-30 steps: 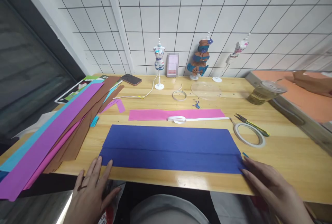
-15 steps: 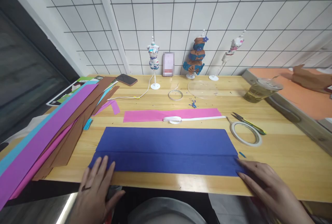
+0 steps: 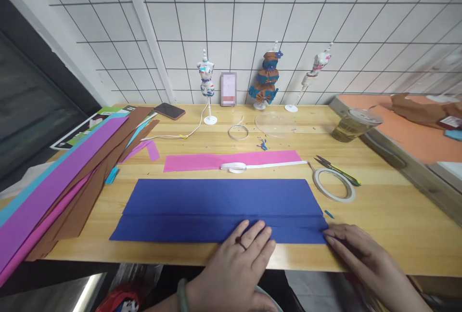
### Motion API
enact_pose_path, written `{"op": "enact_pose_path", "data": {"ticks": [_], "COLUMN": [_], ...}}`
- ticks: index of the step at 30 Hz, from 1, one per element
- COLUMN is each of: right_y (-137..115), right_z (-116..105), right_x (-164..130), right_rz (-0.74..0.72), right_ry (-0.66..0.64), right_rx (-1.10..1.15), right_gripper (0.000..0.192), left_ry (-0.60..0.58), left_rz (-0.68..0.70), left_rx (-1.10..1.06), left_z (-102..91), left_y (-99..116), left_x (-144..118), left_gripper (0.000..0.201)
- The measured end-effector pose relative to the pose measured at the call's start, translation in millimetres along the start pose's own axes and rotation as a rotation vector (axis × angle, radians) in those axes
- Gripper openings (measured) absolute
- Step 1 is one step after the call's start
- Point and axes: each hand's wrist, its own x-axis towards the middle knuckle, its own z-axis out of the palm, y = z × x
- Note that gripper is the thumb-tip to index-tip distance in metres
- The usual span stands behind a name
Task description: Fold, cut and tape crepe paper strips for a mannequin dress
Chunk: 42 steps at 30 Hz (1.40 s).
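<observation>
Matt, finely crinkled blue crepe paper (image 3: 220,208) is being pressed flat under the left hand (image 3: 236,266), its near edge being touched by the right hand (image 3: 361,259). Beneath both hands, a varnished wooden table (image 3: 390,215) is showing as glossy, light being reflected along its near edge. Beyond the left hand, a matt pink paper strip (image 3: 195,162) is being crossed by smooth white tape (image 3: 234,166). Beyond the right hand, a tape ring (image 3: 334,185) is looking smooth, and scissors (image 3: 337,170) are showing dark metal blades.
</observation>
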Motion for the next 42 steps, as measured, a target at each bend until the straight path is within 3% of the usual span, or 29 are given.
{"op": "enact_pose_path", "data": {"ticks": [7, 21, 24, 27, 31, 34, 37, 42], "right_y": [-3.0, -7.5, -18.9, -44.1, -79.6, -89.6, -80.4, -43.4], "right_z": [0.0, 5.1, 9.9, 23.7, 44.6, 50.4, 47.6, 33.6], "right_x": [0.0, -1.6, -10.2, -18.7, -19.8, -17.5, -20.0, -31.7], "right_rz": [0.031, 0.037, -0.041, -0.216, -0.513, -0.565, -0.520, -0.399], "right_ry": [0.001, 0.123, 0.214, 0.276, 0.149, 0.127, 0.130, 0.120], "right_rx": [-0.005, -0.172, -0.254, -0.283, -0.365, -0.463, -0.525, -0.547], "right_gripper": [0.023, 0.032, 0.031, 0.033, 0.047, 0.047, 0.049, 0.054], "left_ry": [0.010, 0.007, 0.016, 0.027, 0.010, 0.004, -0.008, -0.018], "left_rz": [0.018, -0.015, -0.022, -0.031, -0.035, -0.047, -0.055, -0.062], "left_rx": [-0.031, -0.006, -0.004, 0.008, 0.034, 0.039, 0.038, 0.045], "left_z": [18.3, 23.2, 25.0, 27.0, 28.5, 29.4, 30.7, 32.4], "left_y": [3.9, 8.2, 9.2, 10.7, 12.6, 13.7, 14.1, 13.9], "left_x": [9.4, 9.4, 9.8, 10.3, 10.2, 9.6, 8.8, 7.8], "left_gripper": [0.077, 0.075, 0.075, 0.075, 0.076, 0.075, 0.075, 0.075]}}
